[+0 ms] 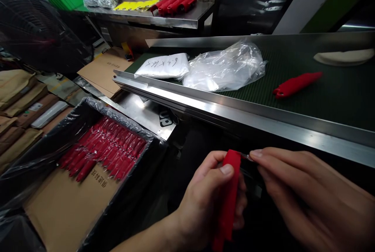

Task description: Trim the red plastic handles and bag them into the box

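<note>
the left hand (202, 193) reaches up from the bottom edge, its forearm slanting in from the left, and is closed around a long, narrow, bright red piece (230, 189). its thumb lies along the near face close to the upper end, nail toward the camera, while the other fingers curl behind and their tips show at the right side. the right hand (307, 189) comes in from the lower right, fingers stretched out leftward, the tips pinched on a small, thin, shiny sliver (245, 156) beside the upper end of the red piece; whether the sliver touches it i cannot tell. the hands are near each other but apart, in front of the metal-edged conveyor with a dark green ribbed belt (263, 99).

the held piece stands nearly upright, leaning slightly, with a flat, squared top and a matt look; its lower part runs into shadow and is blurred. a similar red piece (297, 84) lies on the belt, tapered at its right end and with a small hole near its left end.
</note>
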The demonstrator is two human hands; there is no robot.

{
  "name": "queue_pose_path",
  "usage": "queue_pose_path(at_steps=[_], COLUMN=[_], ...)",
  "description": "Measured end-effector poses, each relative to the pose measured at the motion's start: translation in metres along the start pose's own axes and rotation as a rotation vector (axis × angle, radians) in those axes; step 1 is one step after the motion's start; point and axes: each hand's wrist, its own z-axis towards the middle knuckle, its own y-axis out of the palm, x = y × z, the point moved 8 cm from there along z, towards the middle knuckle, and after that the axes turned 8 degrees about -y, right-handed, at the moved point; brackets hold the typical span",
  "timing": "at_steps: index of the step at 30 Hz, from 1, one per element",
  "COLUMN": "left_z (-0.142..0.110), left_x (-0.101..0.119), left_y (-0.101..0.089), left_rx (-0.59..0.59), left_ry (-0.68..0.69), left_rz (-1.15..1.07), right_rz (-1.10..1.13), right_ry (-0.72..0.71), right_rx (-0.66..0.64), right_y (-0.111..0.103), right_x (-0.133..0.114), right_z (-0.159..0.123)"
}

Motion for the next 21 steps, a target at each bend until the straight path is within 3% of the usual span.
queue_pose_path(at_steps=[21], left_z=[0.0030], left_x=[-0.0013], left_y=[-0.0023], left_rx=[0.014], left_ry=[0.021], left_rz=[0.022], right_rz=[-0.037], right_ry=[-0.083], right_rx=[-0.053], right_y=[0.0018], right_x=[-0.0080], right_z=[-0.0019])
